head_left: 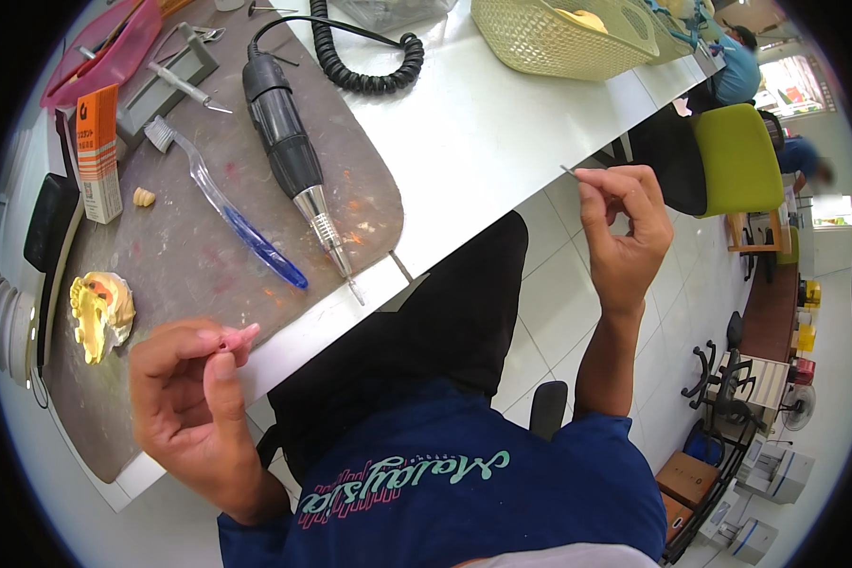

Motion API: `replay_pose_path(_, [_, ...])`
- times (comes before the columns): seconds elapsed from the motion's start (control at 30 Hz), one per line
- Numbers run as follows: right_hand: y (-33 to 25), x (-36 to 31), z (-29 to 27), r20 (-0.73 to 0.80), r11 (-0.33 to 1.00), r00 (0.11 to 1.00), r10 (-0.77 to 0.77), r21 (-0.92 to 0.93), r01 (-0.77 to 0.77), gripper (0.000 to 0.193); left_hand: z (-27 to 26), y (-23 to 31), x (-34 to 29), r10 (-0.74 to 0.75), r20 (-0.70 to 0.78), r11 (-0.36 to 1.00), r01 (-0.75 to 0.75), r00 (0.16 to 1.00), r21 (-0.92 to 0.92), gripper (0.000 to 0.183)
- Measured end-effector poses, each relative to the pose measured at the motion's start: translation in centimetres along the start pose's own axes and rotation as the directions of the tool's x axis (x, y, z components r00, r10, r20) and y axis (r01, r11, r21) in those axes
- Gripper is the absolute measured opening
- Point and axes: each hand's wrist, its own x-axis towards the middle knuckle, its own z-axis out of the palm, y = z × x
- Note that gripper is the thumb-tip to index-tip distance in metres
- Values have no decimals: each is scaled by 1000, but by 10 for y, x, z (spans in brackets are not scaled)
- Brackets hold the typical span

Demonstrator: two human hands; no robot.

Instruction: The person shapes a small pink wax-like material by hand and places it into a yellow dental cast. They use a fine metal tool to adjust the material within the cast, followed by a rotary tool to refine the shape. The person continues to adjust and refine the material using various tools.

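My left hand (194, 402) is closed at the near left edge of the bench, pinching a small pink denture piece (239, 339) between thumb and fingers. Off to the right, beyond the bench edge, my raised right hand (625, 227) pinches a thin metal bit (567, 171); only its dark tip shows. On the brown mat lies a black handpiece (284, 133) with a silver nose and a slim bit (355, 289) pointing toward me. A toothbrush (227, 208) with a clear and blue handle rests beside it. A yellow dental cast (99, 312) sits near my left hand.
An orange and white box (97, 156) stands at the left, by a small tan piece (143, 197). Behind are a grey holder (166, 85) with a thin tool, a pink basket (104, 57), a coiled cord (369, 80) and a pale yellow basket (568, 47). A green chair (738, 161) stands at the right.
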Motion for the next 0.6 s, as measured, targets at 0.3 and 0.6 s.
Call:
replay_pose_path(0.3, [9, -1, 1, -32, 999, 999, 22, -27, -23, 16, -16, 0, -4, -9, -10, 992, 11, 1000, 123, 10])
replay_pose_path(0.6, [8, 0, 7, 11, 1000, 1000, 18, -19, -18, 16, -10, -1, -3, -22, -57, 993, 28, 998, 116, 12])
